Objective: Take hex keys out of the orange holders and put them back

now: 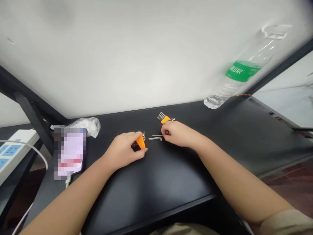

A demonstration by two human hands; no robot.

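My left hand grips an orange hex key holder between thumb and fingers, with a few metal key ends sticking out of it. My right hand pinches one thin hex key just above the black tabletop. Loose L-shaped hex keys lie on the table between the hands. Just beyond my right hand rests a second orange holder filled with several hex keys, partly hidden by that hand.
A phone with a white cable and a crumpled plastic bag lie at the left, near a white power strip. A large clear bottle with a green label stands at the back right against the white wall.
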